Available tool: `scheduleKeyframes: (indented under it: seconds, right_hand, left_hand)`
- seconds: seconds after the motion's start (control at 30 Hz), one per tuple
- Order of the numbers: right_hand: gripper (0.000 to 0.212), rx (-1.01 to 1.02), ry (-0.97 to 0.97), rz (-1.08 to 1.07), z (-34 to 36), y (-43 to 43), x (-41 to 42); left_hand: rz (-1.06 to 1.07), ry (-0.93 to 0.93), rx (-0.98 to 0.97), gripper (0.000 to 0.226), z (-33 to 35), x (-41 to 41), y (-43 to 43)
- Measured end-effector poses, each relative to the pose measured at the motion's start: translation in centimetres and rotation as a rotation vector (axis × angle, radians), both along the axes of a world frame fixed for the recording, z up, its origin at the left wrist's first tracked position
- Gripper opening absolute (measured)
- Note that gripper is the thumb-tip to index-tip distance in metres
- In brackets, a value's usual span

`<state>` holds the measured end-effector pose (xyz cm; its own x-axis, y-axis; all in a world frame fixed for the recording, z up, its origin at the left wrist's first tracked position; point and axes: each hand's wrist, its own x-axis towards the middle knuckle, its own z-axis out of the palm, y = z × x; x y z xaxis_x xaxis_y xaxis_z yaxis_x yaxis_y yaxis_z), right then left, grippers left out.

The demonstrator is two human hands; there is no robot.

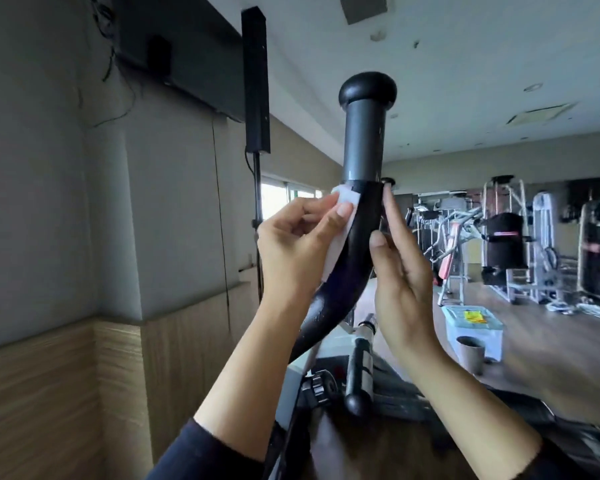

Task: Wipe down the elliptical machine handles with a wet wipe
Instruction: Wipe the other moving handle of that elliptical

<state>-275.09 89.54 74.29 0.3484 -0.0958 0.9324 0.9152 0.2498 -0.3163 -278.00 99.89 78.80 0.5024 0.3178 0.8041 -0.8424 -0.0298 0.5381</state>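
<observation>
A curved black elliptical handle [352,251] rises in the centre of the view and ends in a grey grip with a rounded black cap [367,87]. My left hand [297,247] pinches a white wet wipe [340,233] and presses it against the left side of the handle, just below the grey grip. My right hand [400,271] lies on the right side of the handle with straight fingers touching it. A second, shorter handle [359,379] with a black knob shows lower down, between my forearms.
A wall with wood panelling and a black pole with a speaker [256,81] stand at the left. A clear plastic bin [473,327] and a grey cup [471,355] sit on the wooden floor at the right. Weight machines [520,244] fill the far right.
</observation>
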Motion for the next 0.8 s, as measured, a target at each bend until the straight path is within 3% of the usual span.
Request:
scheduleKeyframes:
  seconds: [0.13, 0.37, 0.57, 0.8]
  right_hand:
    - [0.047, 0.005, 0.007, -0.075, -0.1, 0.4, -0.5]
    - [0.047, -0.019, 0.017, -0.197, -0.9, 0.2, -0.6]
    - [0.049, -0.072, 0.029, -0.199, -1.1, 0.0, -1.3]
    - [0.051, -0.108, 0.073, -0.194, -1.1, -0.4, -1.7]
  left_hand:
    - [-0.118, 0.013, -0.054, 0.004, 1.3, 0.1, -0.3]
    - [-0.276, 0.124, 0.194, 0.013, -0.5, 0.3, 2.9]
    - [-0.337, 0.079, 0.045, 0.007, 1.6, 1.0, 1.2]
    - [-0.356, 0.133, 0.300, 0.017, -0.7, 1.3, 4.0]
